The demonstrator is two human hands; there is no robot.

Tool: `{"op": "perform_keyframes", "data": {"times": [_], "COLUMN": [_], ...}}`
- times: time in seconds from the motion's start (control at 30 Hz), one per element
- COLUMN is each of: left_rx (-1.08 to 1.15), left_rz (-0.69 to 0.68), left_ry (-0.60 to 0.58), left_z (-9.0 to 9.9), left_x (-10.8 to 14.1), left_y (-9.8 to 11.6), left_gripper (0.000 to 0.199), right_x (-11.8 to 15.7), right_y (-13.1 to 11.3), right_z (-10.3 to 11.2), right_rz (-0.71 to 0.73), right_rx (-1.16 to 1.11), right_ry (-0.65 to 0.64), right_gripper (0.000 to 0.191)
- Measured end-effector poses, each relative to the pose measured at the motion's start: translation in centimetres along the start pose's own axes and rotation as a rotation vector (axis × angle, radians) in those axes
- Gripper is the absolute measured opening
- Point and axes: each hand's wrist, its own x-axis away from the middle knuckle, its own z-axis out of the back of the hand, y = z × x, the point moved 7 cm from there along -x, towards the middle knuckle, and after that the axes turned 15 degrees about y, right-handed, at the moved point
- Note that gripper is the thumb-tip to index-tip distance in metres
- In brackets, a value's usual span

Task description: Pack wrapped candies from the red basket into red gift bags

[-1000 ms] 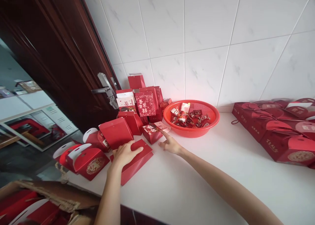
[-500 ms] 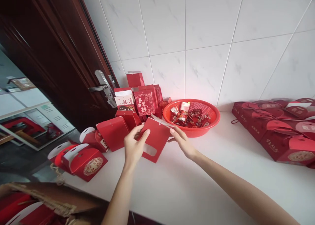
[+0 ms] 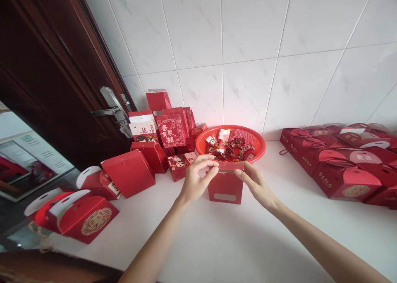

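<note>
A small red gift box (image 3: 226, 187) with a clear oval window stands upright on the white tabletop in front of me. At its top left edge, my left hand (image 3: 197, 179) has thumb and fingers pinched on the flap. My right hand (image 3: 257, 183) grips the top right corner, thumb in front and fingers behind. Just behind the box is a red plastic basket (image 3: 262, 144) holding small wrapped sweets (image 3: 237, 144). A red box with a cartoon print (image 3: 178, 167) lies left of my left hand.
Several red boxes (image 3: 128, 173) stand at the left, some leaning against the tiled wall. Handled red boxes (image 3: 89, 221) sit near the left table edge. Rows of filled-out red boxes (image 3: 336, 177) occupy the right. A dark wooden door (image 3: 62, 68) with a metal handle is at left.
The red box has moved right and now stands upright facing me, where before it was tilted between my hands. Both hands have shifted to its top edge. My view has turned slightly right.
</note>
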Motion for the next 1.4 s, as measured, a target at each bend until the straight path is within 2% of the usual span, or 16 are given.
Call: {"op": "perform_keyframes", "data": {"times": [0.07,0.13,0.23,0.37,0.47,0.57,0.77,0.9,1.0,1.07,1.13,1.2,1.23,1.3,1.37,1.4], "left_rx": [0.034,0.063,0.096,0.135,0.146,0.136,0.132,0.166,0.217,0.244,0.16,-0.108,-0.297,-0.693,-0.869,-0.91], "left_rz": [0.041,0.104,0.225,0.371,0.444,0.451,0.437,0.379,0.339,0.303,0.246,0.18,0.148,0.105,0.139,0.157], "left_ry": [-0.093,-0.119,-0.067,-0.013,-0.098,-0.183,-0.356,-0.524,-0.597,-0.613,-0.615,-0.654,-0.729,-1.0,-1.162,-1.197], "left_z": [-0.7,-0.9,-0.9,-1.2,-1.9,-2.1,-2.7,-3.7,-4.3,-4.6,-5.0,-5.8,-6.4,-7.7,-8.8,-9.5], "left_x": [0.2,0.3,0.4,0.5,0.5,0.2,-0.3,-0.6,-1.9,-3.6,-6.0,-8.3,-9.1,-9.3,-9.1,-8.9], "left_y": [0.0,-0.1,-0.6,-1.1,-1.1,-0.9,-1.1,-0.4,0.0,-0.2,-1.1,-2.9,-4.1,-6.9,-8.9,-9.6], "left_gripper": [0.021,0.029,0.035,0.03,0.021,0.017,0.02,0.025,0.034,0.041,0.041,0.034,0.031,0.028,0.034,0.049], "right_x": [-0.1,-0.2,-0.2,0.2,0.3,-0.2,-4.3,-8.3,-11.0,-12.6,-13.8,-14.7,-14.9,-15.3,-15.3,-15.3], "right_y": [0.0,-0.1,-0.1,0.1,0.3,0.3,-0.9,-0.8,-0.2,0.2,0.8,1.6,2.0,3.0,3.9,4.2], "right_z": [0.2,0.1,-0.7,-1.9,-2.0,-1.3,1.9,4.2,4.5,4.2,3.9,3.5,3.3,2.9,2.6,2.5], "right_rz": [-0.025,-0.064,-0.152,-0.253,-0.277,-0.236,-0.043,-0.002,-0.002,-0.007,-0.009,-0.014,-0.022,-0.047,-0.08,-0.098], "right_rx": [0.008,0.003,-0.068,-0.197,-0.179,-0.077,-0.01,0.0,0.025,0.041,0.044,0.046,0.051,0.066,0.084,0.091], "right_ry": [0.033,0.066,0.065,0.042,0.037,0.061,0.211,0.34,0.323,0.29,0.268,0.26,0.259,0.253,0.233,0.218], "right_gripper": [0.044,0.049,0.056,0.056,0.054,0.051,0.037,0.029,0.029,0.028,0.025,0.022,0.021,0.019,0.017,0.016]}}
